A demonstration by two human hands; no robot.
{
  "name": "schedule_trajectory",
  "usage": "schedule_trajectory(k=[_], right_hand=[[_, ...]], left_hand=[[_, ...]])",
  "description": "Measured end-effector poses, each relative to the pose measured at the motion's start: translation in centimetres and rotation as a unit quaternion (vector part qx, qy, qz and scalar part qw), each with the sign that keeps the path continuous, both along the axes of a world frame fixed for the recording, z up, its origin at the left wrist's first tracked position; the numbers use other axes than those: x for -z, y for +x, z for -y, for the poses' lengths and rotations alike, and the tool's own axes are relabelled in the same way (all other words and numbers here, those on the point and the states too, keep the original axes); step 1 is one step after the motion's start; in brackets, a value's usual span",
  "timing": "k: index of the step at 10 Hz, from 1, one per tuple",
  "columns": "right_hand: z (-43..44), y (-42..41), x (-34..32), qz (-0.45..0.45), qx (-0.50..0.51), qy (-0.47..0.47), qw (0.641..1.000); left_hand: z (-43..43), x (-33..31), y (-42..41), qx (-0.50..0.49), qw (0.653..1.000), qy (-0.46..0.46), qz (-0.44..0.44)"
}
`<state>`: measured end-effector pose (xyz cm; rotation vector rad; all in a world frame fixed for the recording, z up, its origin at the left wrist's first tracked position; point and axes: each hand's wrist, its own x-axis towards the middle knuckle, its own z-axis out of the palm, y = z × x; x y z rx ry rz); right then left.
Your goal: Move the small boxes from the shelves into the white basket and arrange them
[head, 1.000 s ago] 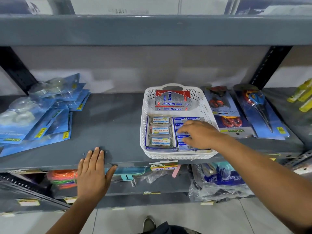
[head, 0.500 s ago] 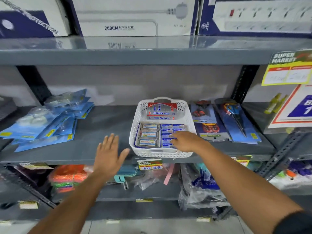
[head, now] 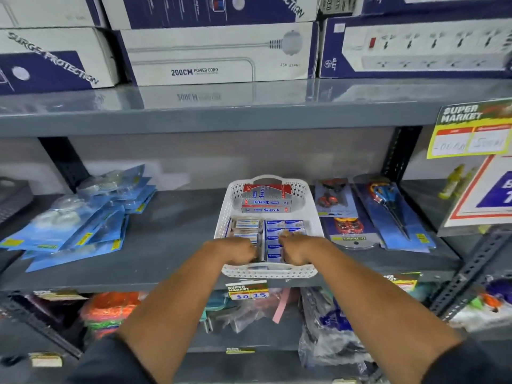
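On the middle grey shelf [head: 171, 245] sits one white basket [head: 314, 223], perforated walls, handle at far end, near edge at the shelf's front lip. Both hands are inside its near end: left hand [head: 238, 249] over the left column of small boxes, right hand [head: 295, 248] over the right column, fingers of each curled down onto the boxes; whether either actually grips a box, cannot tell, fingertips hidden. Left column [head: 246, 227]: two pale-labelled small boxes visible beyond the knuckles, more likely hidden under the hand. Right column [head: 285, 225]: about five blue small boxes showing, stacked flat in a row front to back. Far end of basket: three red-and-silver boxes [head: 266, 199], one propped upright, two lying in front of it. Left of basket, well apart: pile of blue blister packs [head: 83, 225], count unclear. Right of basket, just beside: scissor packs [head: 388, 212], three visible. Upper shelf: power cord cartons [head: 216, 55], at least three on the bottom row. One price tag [head: 248, 291] hangs under the basket.
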<state>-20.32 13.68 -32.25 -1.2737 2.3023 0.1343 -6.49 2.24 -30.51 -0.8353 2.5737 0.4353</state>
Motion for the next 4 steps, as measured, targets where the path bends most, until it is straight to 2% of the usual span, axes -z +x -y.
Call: schedule_trajectory(k=[1,3,4], right_hand=[[1.1,-0.6,-0.4,-0.052,-0.034,-0.013,0.998],[0.3,-0.5,0.5,-0.045,-0.033,-0.037,0.998],[-0.7,-0.2,-1.0,-0.037,0.041,-0.193,0.98]], left_hand=[[0.5,-0.7,-1.4,0.045,0.998,-0.03,-0.034],[2.0,1.2,-1.8,0.095,0.992,-0.081,0.014],[1.4,-0.4,-1.8,0.127,0.981,-0.134,-0.063]])
